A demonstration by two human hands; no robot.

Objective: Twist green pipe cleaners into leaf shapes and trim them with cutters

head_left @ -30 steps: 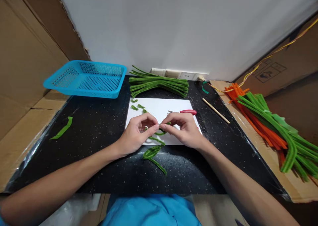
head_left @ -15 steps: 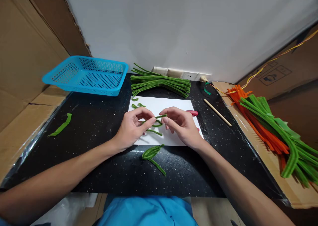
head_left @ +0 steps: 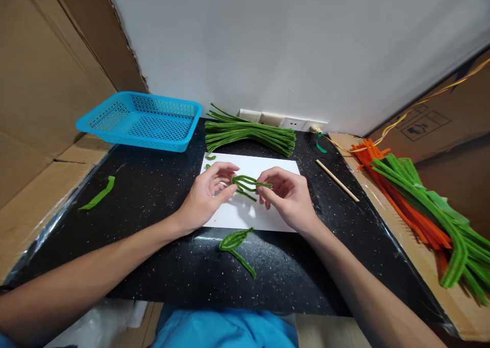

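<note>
Between my hands, above a white sheet (head_left: 237, 218), is a green pipe cleaner (head_left: 247, 179) bent into a narrow loop with a loose tail. My left hand (head_left: 209, 192) pinches its left end between thumb and fingers. My right hand (head_left: 287, 195) pinches the right end, where a short tip pokes out past the thumb. In front of the sheet, on the black tabletop, lies a finished-looking green pipe cleaner leaf (head_left: 234, 240) with a stem. Small cut green pieces (head_left: 210, 157) rest at the sheet's back left corner, partly behind my left hand.
A bundle of green pipe cleaners (head_left: 248, 136) lies behind the sheet. The blue basket (head_left: 184, 146) stands back left, a green strip (head_left: 98, 194) nearer. To the right are a wooden stick (head_left: 337, 180), orange pipe cleaners (head_left: 406, 205) and green ones (head_left: 432, 200). Sockets (head_left: 294, 124) line the wall.
The loop has come up into clearer view, drawn out between my hands. My right hand has shifted slightly right and now covers the red-handled tool. The camera view has tilted a little.
</note>
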